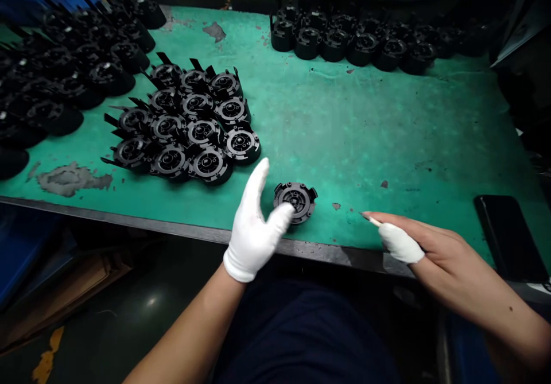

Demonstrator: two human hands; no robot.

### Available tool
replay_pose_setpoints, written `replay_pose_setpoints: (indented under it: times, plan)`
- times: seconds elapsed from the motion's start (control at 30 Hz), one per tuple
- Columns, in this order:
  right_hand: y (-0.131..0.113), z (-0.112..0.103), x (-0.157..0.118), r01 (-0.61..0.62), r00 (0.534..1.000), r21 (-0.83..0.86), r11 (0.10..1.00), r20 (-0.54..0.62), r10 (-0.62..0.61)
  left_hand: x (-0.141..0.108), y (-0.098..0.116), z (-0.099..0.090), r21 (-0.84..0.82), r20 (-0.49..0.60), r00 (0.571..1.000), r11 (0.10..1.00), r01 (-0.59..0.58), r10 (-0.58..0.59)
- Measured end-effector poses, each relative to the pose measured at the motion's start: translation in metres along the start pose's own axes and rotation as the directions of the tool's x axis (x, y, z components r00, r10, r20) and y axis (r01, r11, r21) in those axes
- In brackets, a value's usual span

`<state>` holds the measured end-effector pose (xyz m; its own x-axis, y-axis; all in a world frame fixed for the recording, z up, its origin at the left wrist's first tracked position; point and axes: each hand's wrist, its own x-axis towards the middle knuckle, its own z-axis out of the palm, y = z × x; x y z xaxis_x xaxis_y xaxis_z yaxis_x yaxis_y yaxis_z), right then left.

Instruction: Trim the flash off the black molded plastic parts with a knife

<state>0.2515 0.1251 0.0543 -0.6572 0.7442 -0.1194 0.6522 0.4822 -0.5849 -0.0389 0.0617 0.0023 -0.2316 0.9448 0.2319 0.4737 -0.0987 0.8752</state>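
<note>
A round black plastic part (304, 205) with a ringed face and side tabs lies on the green tabletop near its front edge. My left hand (253, 223), in a white glove, is beside its left side with thumb and fingers spread. The thumb overlaps the part's lower left in view; whether it touches, I cannot tell. To the right, my right hand (424, 239) has a white cover on the thumb. It pinches a thin pale stick (373, 221) with a dark tip pointing left, apart from the part.
Several black round housings (200, 131) stand grouped left of my hands. More dark housings (64, 68) fill the far left, and a row of housings (364, 45) lines the back. A black phone (510, 235) lies at the right. The green table (365, 125) has worn patches.
</note>
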Motion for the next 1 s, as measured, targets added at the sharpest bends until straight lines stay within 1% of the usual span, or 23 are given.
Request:
replay_pose_setpoints:
  times: [0.03,0.07,0.13,0.17,0.2,0.3,0.37,0.5,0.57,0.67,0.73,0.87,0.93,1.0]
  plan:
    - [0.003,0.001,0.002,0.006,1.000,-0.003,1.000,0.016,-0.006,-0.001,0.000,0.003,0.047,0.006,1.000,0.999,0.008,-0.008]
    - [0.005,0.003,0.005,0.016,0.999,-0.012,1.000,0.031,-0.015,-0.001,0.000,0.007,0.106,0.035,0.999,0.994,-0.003,0.000]
    - [0.004,0.009,0.015,0.045,0.997,-0.051,0.998,0.057,-0.043,-0.001,0.002,0.015,0.203,0.090,0.995,0.978,-0.051,0.033]
    - [0.003,0.012,0.020,0.066,0.996,-0.083,0.994,0.069,-0.060,-0.001,0.002,0.018,0.226,0.106,0.993,0.972,-0.067,0.044]
    - [0.002,0.015,0.026,0.091,0.993,-0.119,0.989,0.088,-0.081,0.000,0.003,0.020,0.232,0.118,0.992,0.970,-0.073,0.047]
    - [-0.001,0.020,0.038,0.173,0.979,-0.229,0.958,0.150,-0.141,0.001,0.004,0.022,0.221,0.128,0.992,0.974,-0.042,0.014]
    - [-0.001,0.021,0.042,0.195,0.976,-0.311,0.930,0.154,-0.154,0.001,0.004,0.020,0.222,0.131,0.991,0.975,-0.029,0.000]
    - [-0.002,0.023,0.042,0.132,0.991,-0.456,0.880,0.062,-0.116,0.000,0.005,0.021,0.236,0.125,0.992,0.971,-0.028,-0.001]
    - [-0.003,0.023,0.041,0.123,0.992,-0.450,0.884,0.039,-0.118,0.000,0.005,0.022,0.242,0.114,0.993,0.970,-0.023,-0.004]
    - [-0.005,0.023,0.040,0.175,0.985,-0.380,0.909,0.077,-0.157,0.000,0.005,0.023,0.243,0.107,0.994,0.970,-0.026,-0.001]
    - [-0.006,0.024,0.041,0.182,0.983,-0.381,0.906,0.101,-0.155,0.000,0.004,0.023,0.245,0.106,0.994,0.969,-0.030,0.004]
    - [-0.007,0.025,0.045,0.098,0.995,-0.473,0.875,0.047,-0.086,-0.004,0.005,0.027,0.273,0.075,0.997,0.962,-0.027,0.006]
    - [-0.008,0.026,0.046,0.065,0.998,-0.471,0.880,0.024,-0.060,-0.007,0.006,0.031,0.297,0.035,0.999,0.955,-0.012,0.002]
    - [-0.010,0.027,0.045,0.063,0.998,-0.438,0.897,0.027,-0.057,-0.009,0.008,0.034,0.314,0.005,1.000,0.949,0.004,-0.005]
